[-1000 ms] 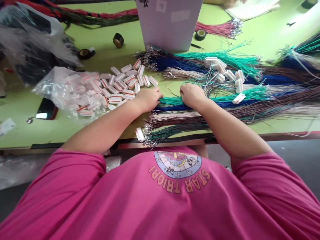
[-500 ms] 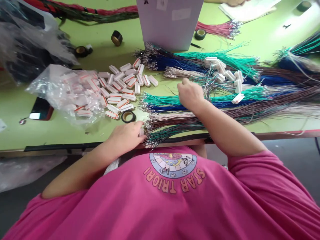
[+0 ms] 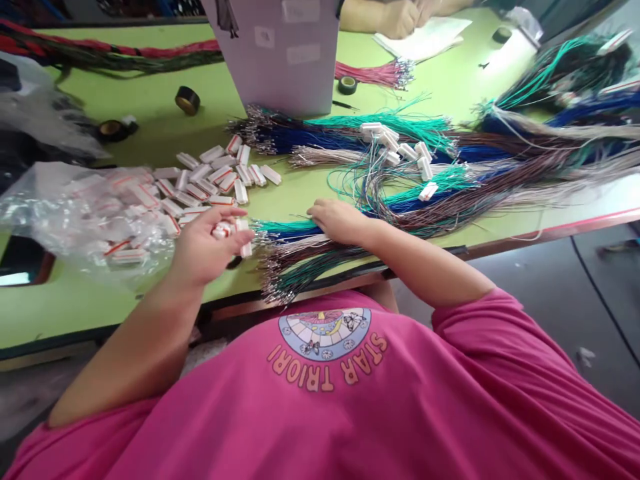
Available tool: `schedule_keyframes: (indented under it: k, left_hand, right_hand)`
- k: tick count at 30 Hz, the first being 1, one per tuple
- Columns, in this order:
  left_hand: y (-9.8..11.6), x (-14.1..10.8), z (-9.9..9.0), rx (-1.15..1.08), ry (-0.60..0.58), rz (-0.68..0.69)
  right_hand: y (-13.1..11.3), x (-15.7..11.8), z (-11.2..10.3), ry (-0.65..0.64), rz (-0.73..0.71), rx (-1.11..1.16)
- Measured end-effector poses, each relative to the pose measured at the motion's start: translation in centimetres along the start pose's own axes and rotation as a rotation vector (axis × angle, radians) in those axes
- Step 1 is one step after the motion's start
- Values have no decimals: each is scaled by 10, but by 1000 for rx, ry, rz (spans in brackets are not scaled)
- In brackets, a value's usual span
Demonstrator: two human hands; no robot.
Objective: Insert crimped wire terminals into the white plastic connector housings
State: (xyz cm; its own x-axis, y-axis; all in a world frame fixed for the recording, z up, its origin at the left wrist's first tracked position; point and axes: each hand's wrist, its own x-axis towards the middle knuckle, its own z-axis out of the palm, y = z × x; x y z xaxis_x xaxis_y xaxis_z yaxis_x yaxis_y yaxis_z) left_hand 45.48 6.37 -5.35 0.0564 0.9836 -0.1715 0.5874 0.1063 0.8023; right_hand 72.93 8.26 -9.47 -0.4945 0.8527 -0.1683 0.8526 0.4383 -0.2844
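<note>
My left hand (image 3: 207,243) is closed around several small white connectors (image 3: 223,229), one of them between thumb and fingers beside the wire ends. My right hand (image 3: 337,220) rests over the green and blue wires (image 3: 293,228), its fingers bent down on them; what they pinch, if anything, is hidden. Below lie brown and dark green wires (image 3: 300,267) with metal tips at their left ends. Loose white connectors with orange stripes (image 3: 220,175) are scattered beyond my left hand. Wired white connectors (image 3: 387,139) sit on the bundles past my right hand.
A clear plastic bag (image 3: 80,200) of connectors lies at left, near a dark phone (image 3: 25,260). A pale upright box (image 3: 285,60) stands at the back. Tape rolls (image 3: 187,100) lie around. Another person's hands (image 3: 403,17) are over papers (image 3: 425,37).
The view has shifted, so most things sit further left. My left hand has lifted and turned, showing the connectors in it. My right hand has moved down toward the near wires.
</note>
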Motion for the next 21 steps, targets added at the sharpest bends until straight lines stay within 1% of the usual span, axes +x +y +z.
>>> schedule_keyframes:
  k: [1,3,5,6,8,10,12,14,16,18,19,21]
  left_hand:
    - [0,8,3,-123,-8,-36]
    - [3,22,8,-384,-54,-83]
    - [7,36,12,-568,-91,-73]
    - [10,42,14,-621,-103,-62]
    - [14,51,18,-674,-132,-42]
    - [15,56,21,-697,-177,-25]
    - [11,59,23,-715,-224,-9]
    - [4,60,25,-722,-243,2]
    - [-3,59,26,-701,-247,6]
    - [-6,56,24,-650,-243,8]
    - [-6,54,22,-620,-242,7]
    - [-2,47,15,-577,-267,2]
  right_hand:
    - [5,-3,-3,41,-3,54]
    - [18,-9,-9,179,-8,205]
    - [29,-14,-12,310,12,392]
    - [32,-16,-13,330,17,472]
    - [31,-20,-13,297,9,565]
    - [24,-24,-9,229,-16,566]
    - [15,-26,-6,189,-45,558]
    - [10,-27,-4,167,-61,621]
    - [9,-27,-4,127,-58,710]
    - [13,-27,-6,93,-42,734]
    - [15,-28,-7,100,-33,706]
    - [20,-30,-9,160,-17,614]
